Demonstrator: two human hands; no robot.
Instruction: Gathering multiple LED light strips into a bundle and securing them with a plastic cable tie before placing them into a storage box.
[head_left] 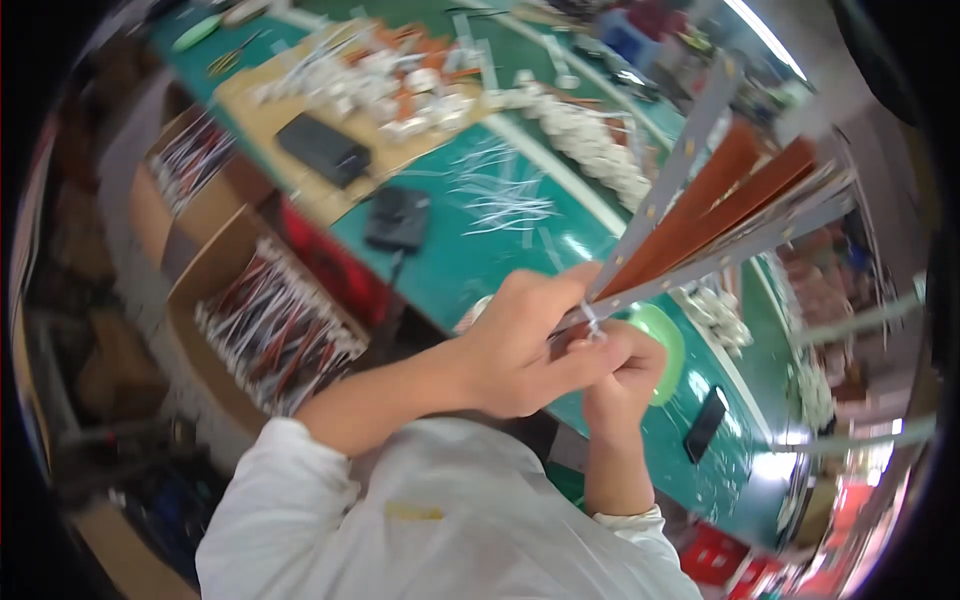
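Gripping the bundle of strips (pixel 700 212) low, right at the narrow end, with the left hand (pixel 520 340), fingers wrapped around the base! Curling the right hand (pixel 622 370) in close below, fingers bent tight beside a white tie (pixel 592 322). Impossible to tell whether pinching the tie's end: too much overlap, too much blur. Holding the whole bundle up above the green worktable (pixel 445 275), fanning wide toward the upper right.

Now for the delicate part. Probably best to squeeze the base firmly, set the tie flat across it, then draw evenly, without creasing any strip. Mind those splayed free ends, likely to twist the base if left unsupported. Steady with the left, work with the right, by the look of this grip.

On to the count! Two hands, one bundle, one white tie visible at the base; strips, red-brown and pale, too overlapped to number. On the table: two dark blocks (pixel 322 148), one flat black object (pixel 706 425), one green dish (pixel 664 350) partly behind the right hand, loose white strands (pixel 505 195) beyond counting. Over at the left, two open cartons (pixel 212 262), both packed with strips, again uncountable.
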